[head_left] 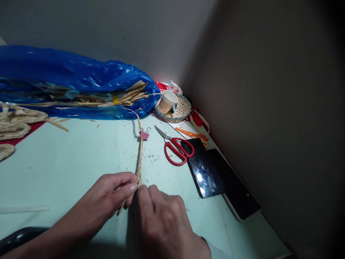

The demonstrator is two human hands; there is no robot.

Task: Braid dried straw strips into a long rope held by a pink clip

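A pale straw braid [140, 155] runs up the table from my hands, its far part gripped by a pink binder clip [145, 135]. My left hand [114, 190] pinches the near end of the braid between thumb and fingers, and loose strand ends poke out below it. Close beside it on the right, my right hand [164, 216] is closed with its fingers curled at the same end of the braid. What lies inside the right fingers is mostly hidden, though a strand seems to enter them.
Red-handled scissors [175, 147] lie right of the braid, near orange scissors [191, 133] and two dark tablet-like slabs [205, 172]. Behind stand a blue plastic bag [94, 72] of dried straw and a woven basket [184, 108] holding a paper cup [167, 101]. Coiled braids [16, 122] lie left.
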